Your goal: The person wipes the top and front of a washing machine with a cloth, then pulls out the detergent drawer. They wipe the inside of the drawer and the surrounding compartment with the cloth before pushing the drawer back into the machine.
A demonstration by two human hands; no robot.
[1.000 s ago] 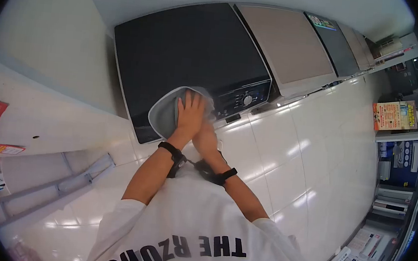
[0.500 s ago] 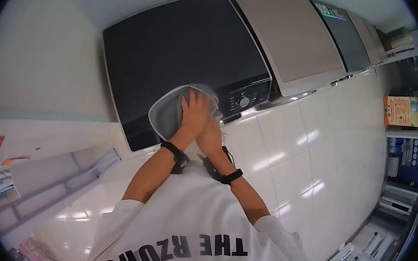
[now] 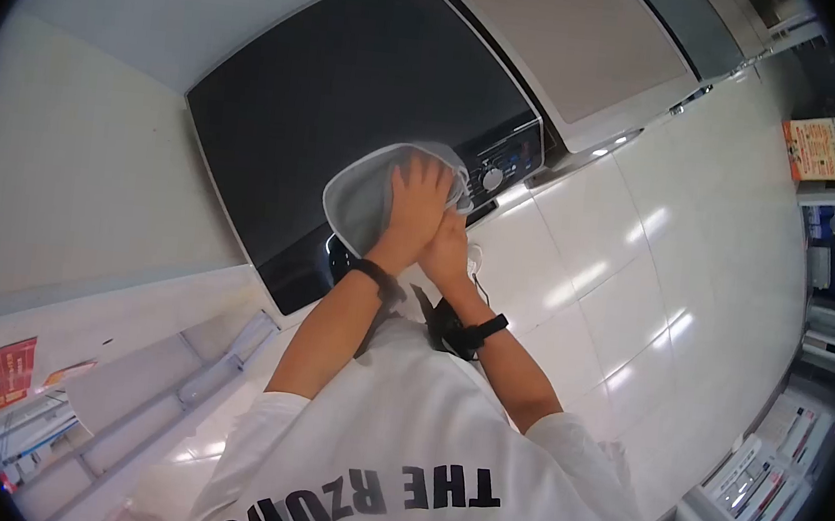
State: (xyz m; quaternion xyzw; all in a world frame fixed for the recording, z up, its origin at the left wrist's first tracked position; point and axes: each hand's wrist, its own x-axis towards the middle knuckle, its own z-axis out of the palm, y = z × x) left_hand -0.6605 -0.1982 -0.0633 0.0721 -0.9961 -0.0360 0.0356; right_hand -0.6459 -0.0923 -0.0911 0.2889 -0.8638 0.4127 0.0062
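A thin grey cloth pouch (image 3: 358, 200) with a white piped edge is spread over the front of a black-topped washing machine (image 3: 344, 83). My left hand (image 3: 418, 200) lies on it with fingers stretched and slightly apart. Close against it on the right, my right hand (image 3: 448, 251) is closed at the bunched side of the pouch; its fingertips are partly hidden behind the left hand and the fabric. Just right of the pouch sits the machine's control panel with a round silver dial (image 3: 492, 179). Black bands are on both wrists.
Another machine with a beige lid (image 3: 569, 44) stands to the right, with more beyond it. Pale floor tiles (image 3: 628, 271) run along the right to shelves with boxes (image 3: 770, 465). A wall (image 3: 98, 129) and a grey rack (image 3: 195, 380) stand at left.
The view has tilted, so the machines sit at a steeper angle. Both hands and the pouch appear a little farther right and higher; the hands stay close together on the fabric.
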